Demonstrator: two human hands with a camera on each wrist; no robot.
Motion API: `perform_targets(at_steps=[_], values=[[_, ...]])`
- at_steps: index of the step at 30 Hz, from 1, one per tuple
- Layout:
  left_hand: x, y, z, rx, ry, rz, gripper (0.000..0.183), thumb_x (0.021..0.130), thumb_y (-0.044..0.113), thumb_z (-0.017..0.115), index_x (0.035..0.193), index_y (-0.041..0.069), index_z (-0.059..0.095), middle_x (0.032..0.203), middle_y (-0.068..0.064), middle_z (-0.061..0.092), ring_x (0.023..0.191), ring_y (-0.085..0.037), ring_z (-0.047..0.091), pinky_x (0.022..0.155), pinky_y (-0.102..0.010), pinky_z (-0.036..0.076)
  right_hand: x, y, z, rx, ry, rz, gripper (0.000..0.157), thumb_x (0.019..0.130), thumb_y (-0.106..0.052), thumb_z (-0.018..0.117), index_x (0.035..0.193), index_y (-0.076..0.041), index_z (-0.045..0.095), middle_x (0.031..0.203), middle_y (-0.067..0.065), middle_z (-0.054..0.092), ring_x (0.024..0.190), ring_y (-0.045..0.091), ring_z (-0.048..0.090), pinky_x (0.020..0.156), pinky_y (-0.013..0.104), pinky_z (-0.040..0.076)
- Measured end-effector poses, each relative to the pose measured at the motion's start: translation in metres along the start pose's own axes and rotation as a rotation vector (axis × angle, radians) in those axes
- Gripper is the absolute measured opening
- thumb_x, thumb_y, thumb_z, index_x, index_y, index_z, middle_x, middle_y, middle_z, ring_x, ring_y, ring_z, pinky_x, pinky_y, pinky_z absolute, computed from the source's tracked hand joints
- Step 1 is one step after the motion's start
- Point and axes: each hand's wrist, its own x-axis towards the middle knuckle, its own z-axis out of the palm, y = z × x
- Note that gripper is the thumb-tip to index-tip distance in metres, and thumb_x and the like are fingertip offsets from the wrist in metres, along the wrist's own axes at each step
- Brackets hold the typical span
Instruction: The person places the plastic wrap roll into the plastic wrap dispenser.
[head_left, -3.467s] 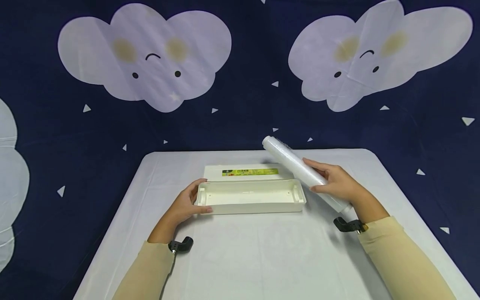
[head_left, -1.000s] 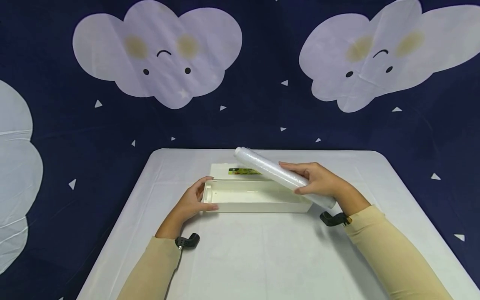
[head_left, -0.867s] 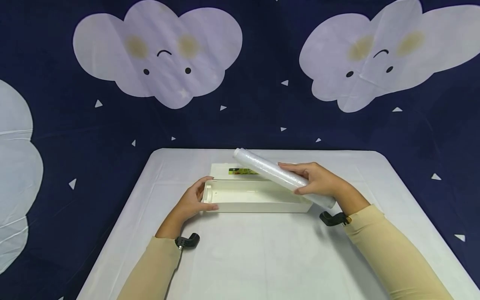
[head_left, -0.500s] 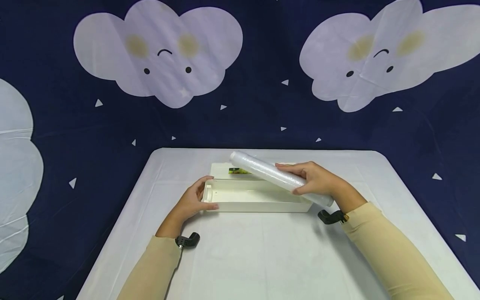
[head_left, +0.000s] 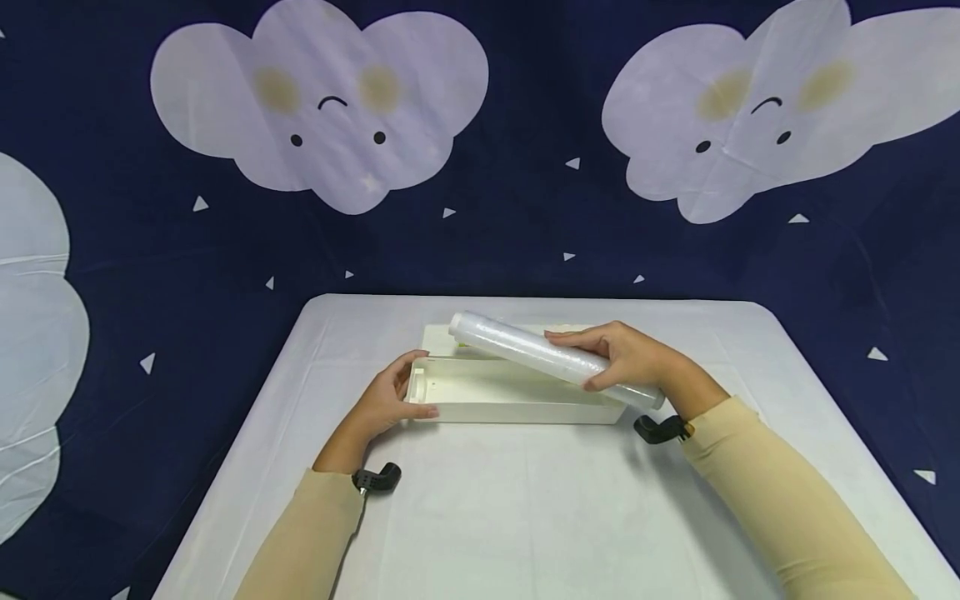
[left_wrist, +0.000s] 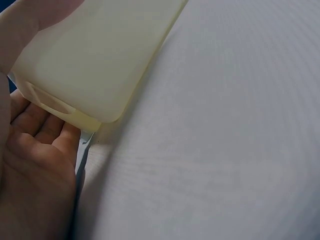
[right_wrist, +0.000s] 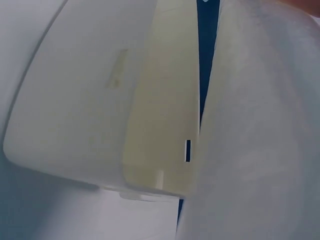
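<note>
"Navy cloth [head_left: 525, 233] with pale clouds [head_left: 322, 50] fills the background behind my white-covered table [head_left: 525, 508]."

"What have you got over it?"

"That's a film roll [head_left: 525, 348], whitish and shiny. My right hand [head_left: 633, 358] grips it toward its right end, thumb on the near side, fingers on the far side. It slants from far left to near right above an open white box [head_left: 517, 413]; whether it touches the rim, I can't tell."

"Any label I could read?"

"Only a yellow-green label [head_left: 462, 346] peeping out just by the roll's left part, on the white panel [head_left: 435, 337] at the far side of the box. Too little of it shows to make out any writing."

"And your other hand?"

"My left hand [head_left: 386, 402] is clamped on the box's left end, thumb along the near wall, fingers around the end. So my hands are well apart, each holding something."

"What's on your arms?"

"Tan sleeves [head_left: 300, 533], and a black wrist device [head_left: 378, 477] on the left, with another like it on the right."
</note>
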Motion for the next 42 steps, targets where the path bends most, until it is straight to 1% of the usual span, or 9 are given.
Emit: perform_targets(at_steps=[5, 11, 20, 24, 29, 34, 36, 39, 42], values=[[-0.001, 0.001, 0.0, -0.021, -0.008, 0.002, 0.105, 0.067, -0.003, 0.099, 0.156, 0.009, 0.045, 0.158, -0.017, 0.046, 0.148, -0.03, 0.04, 0.118, -0.037, 0.034, 0.005, -0.001, -0.002, 0.015, -0.025, -0.009, 0.084, 0.073, 0.009, 0.088, 0.15, -0.008, 0.059, 0.157, 0.005, 0.05, 0.118, 0.032, 0.062, 0.092, 0.036, 0.057], [-0.001, 0.0, -0.001, -0.018, -0.009, -0.001, 0.108, 0.066, -0.002, 0.1, 0.157, 0.008, 0.043, 0.157, -0.014, 0.048, 0.146, -0.031, 0.043, 0.115, -0.033, 0.038, 0.01, -0.001, -0.003, 0.041, -0.081, -0.018, 0.084, 0.073, 0.012, 0.086, 0.149, -0.01, 0.061, 0.156, 0.003, 0.052, 0.123, 0.028, 0.06, 0.091, 0.038, 0.058], [-0.001, -0.001, 0.0, -0.02, -0.008, 0.001, 0.105, 0.067, 0.001, 0.1, 0.156, 0.01, 0.045, 0.156, -0.015, 0.049, 0.145, -0.031, 0.043, 0.115, -0.031, 0.038, 0.016, -0.004, -0.005, 0.02, -0.132, -0.022, 0.081, 0.071, 0.012, 0.084, 0.147, -0.008, 0.063, 0.154, 0.004, 0.054, 0.125, 0.028, 0.059, 0.091, 0.039, 0.057], [-0.001, 0.0, 0.0, -0.017, -0.007, 0.01, 0.104, 0.066, 0.001, 0.101, 0.155, 0.012, 0.047, 0.155, -0.013, 0.05, 0.145, -0.029, 0.044, 0.114, -0.029, 0.039, 0.018, -0.005, -0.003, 0.012, -0.141, -0.018, 0.081, 0.071, 0.011, 0.085, 0.146, -0.009, 0.064, 0.153, 0.004, 0.055, 0.131, 0.027, 0.055, 0.093, 0.037, 0.056], [-0.001, 0.002, 0.0, -0.015, -0.004, 0.018, 0.104, 0.066, 0.0, 0.101, 0.154, 0.012, 0.047, 0.154, -0.012, 0.052, 0.144, -0.03, 0.044, 0.113, -0.032, 0.041, 0.023, -0.008, -0.001, 0.005, -0.171, -0.015, 0.08, 0.071, 0.01, 0.085, 0.146, -0.008, 0.064, 0.153, 0.003, 0.054, 0.141, 0.021, 0.047, 0.097, 0.035, 0.053], [-0.001, 0.001, 0.0, -0.029, -0.003, 0.007, 0.103, 0.065, -0.002, 0.1, 0.153, 0.013, 0.048, 0.151, -0.011, 0.054, 0.142, -0.028, 0.047, 0.114, -0.034, 0.04, 0.028, -0.008, 0.001, 0.0, -0.202, -0.021, 0.08, 0.071, 0.011, 0.086, 0.145, -0.006, 0.064, 0.153, 0.005, 0.054, 0.146, 0.018, 0.042, 0.106, 0.03, 0.047], [-0.001, 0.001, 0.0, -0.029, 0.0, 0.005, 0.102, 0.065, -0.002, 0.1, 0.153, 0.012, 0.049, 0.15, -0.01, 0.055, 0.141, -0.027, 0.048, 0.114, -0.034, 0.04, 0.03, -0.009, 0.003, 0.007, -0.214, -0.015, 0.08, 0.071, 0.011, 0.086, 0.146, -0.007, 0.063, 0.153, 0.003, 0.054, 0.146, 0.018, 0.041, 0.107, 0.03, 0.047], [-0.002, 0.001, 0.0, -0.028, 0.001, 0.005, 0.102, 0.066, -0.001, 0.1, 0.153, 0.012, 0.049, 0.15, -0.011, 0.055, 0.141, -0.028, 0.048, 0.115, -0.035, 0.039, 0.033, -0.008, 0.005, 0.021, -0.225, 0.005, 0.081, 0.071, 0.011, 0.086, 0.146, -0.009, 0.064, 0.153, 0.0, 0.054, 0.145, 0.019, 0.043, 0.102, 0.031, 0.05], [-0.002, 0.001, 0.0, -0.018, 0.003, 0.01, 0.102, 0.066, 0.0, 0.101, 0.153, 0.013, 0.049, 0.15, -0.01, 0.055, 0.142, -0.028, 0.048, 0.115, -0.034, 0.039, 0.036, -0.008, 0.006, -0.002, -0.233, 0.006, 0.081, 0.071, 0.01, 0.086, 0.146, -0.011, 0.064, 0.153, -0.002, 0.054, 0.144, 0.019, 0.044, 0.101, 0.032, 0.051]])
